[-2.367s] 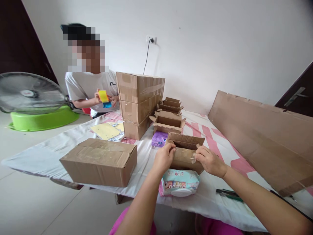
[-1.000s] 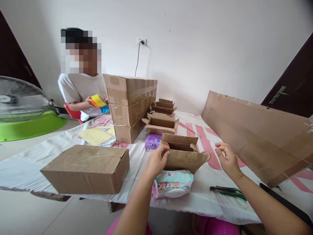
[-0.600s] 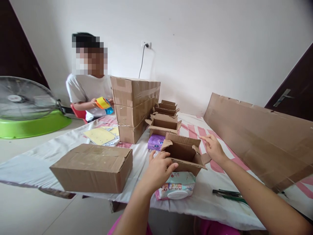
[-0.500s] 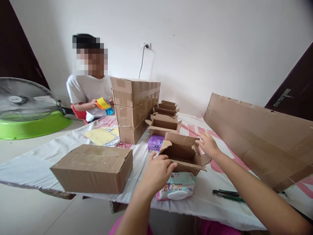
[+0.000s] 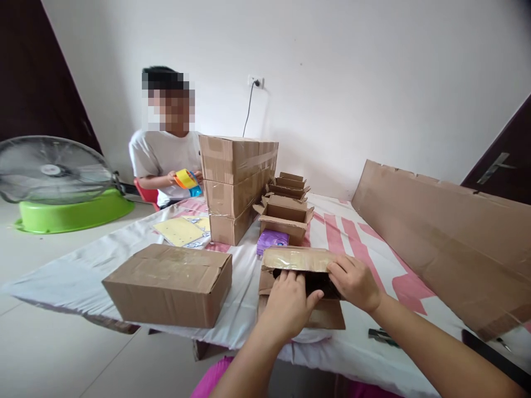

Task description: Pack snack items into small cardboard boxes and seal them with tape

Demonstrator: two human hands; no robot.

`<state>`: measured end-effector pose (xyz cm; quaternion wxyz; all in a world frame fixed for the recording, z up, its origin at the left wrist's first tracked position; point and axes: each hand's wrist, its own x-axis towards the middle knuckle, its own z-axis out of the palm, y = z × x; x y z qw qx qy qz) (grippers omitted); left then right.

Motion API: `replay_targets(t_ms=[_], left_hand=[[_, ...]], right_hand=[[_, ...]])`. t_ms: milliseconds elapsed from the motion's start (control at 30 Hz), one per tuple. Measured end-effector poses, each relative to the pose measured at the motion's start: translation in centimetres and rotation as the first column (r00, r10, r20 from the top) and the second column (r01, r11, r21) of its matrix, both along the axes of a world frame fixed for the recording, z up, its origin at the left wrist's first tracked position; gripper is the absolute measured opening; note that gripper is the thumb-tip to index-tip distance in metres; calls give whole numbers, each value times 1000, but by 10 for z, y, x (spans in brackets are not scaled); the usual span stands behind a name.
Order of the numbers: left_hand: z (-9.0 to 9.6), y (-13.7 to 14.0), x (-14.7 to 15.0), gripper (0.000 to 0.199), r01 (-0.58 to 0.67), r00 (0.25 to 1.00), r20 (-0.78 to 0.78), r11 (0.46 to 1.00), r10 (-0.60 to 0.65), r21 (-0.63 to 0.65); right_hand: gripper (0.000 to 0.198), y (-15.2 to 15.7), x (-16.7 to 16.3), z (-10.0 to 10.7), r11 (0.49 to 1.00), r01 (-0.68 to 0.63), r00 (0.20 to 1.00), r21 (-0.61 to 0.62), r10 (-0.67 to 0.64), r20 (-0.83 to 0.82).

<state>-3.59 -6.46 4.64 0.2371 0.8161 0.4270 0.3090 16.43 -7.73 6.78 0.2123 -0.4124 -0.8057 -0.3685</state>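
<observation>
One open carton (image 5: 327, 315) sits near the table's (image 5: 352, 358) front edge; the right hand (image 5: 352, 281) pinches its raised flap (image 5: 296, 259), the left hand (image 5: 288, 305), thumb spread wide, reaches inside. Cloth (image 5: 352, 237) stretches rightward to one cardboard panel (image 5: 443, 237); leftward, one closed box (image 5: 166, 284), one stack (image 5: 224, 190) three high

At least three open cartons (image 5: 294, 258), one lone closed carton (image 5: 166, 284) and one three-tier carton stack (image 5: 219, 193) are visible. One purple packet (image 5: 271, 241), one floor fan (image 5: 52, 169), two doors (image 5: 510, 148) and one co-worker (image 5: 166, 157) show.
</observation>
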Motion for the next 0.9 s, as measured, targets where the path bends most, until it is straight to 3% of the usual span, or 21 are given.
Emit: replay_targets(t_ms=[67,100,167,233,267,333,433,500,633,767,900], left_hand=[[-6,5,8,43,55,940,341,984,6,-171],[-8,7,13,44,143,839,543,950,32,-277],[-10,13,20,44,395,493,849,820,191,-414],[-10,20,26,39,567,127,897,711,423,-415],[-10,23,27,34,599,-2,859,688,513,-409],[-11,29,30,23,609,-131,765,660,631,-440],[-16,36,32,20,612,-149,667,598,730,-517],[-19,37,34,19,612,-157,645,586,747,-530],[-22,36,38,19,611,-173,660,606,731,-510],[-21,34,39,21,605,-162,683,619,712,-501],[-24,35,40,19,598,-169,694,633,699,-491]], right_hand=[[22,-6,-2,-1,999,-9,1000,43,9,-8],[23,-8,-1,-2,999,1,1000,46,-1,-10],[24,-10,3,-5,999,35,999,27,-34,-4],[24,-11,9,-8,998,52,999,-21,-52,13],[24,-12,11,-10,997,50,999,-52,-49,22],[21,-14,16,-10,991,27,999,-131,-25,21],[22,-16,17,-5,947,-31,999,-319,15,-52],[27,-15,14,1,911,-85,990,-404,31,-138],[19,-2,0,9,921,-137,976,-365,62,-209],[19,25,-18,15,939,-143,986,-312,163,40],[20,46,-32,23,936,-194,905,-295,286,314]])
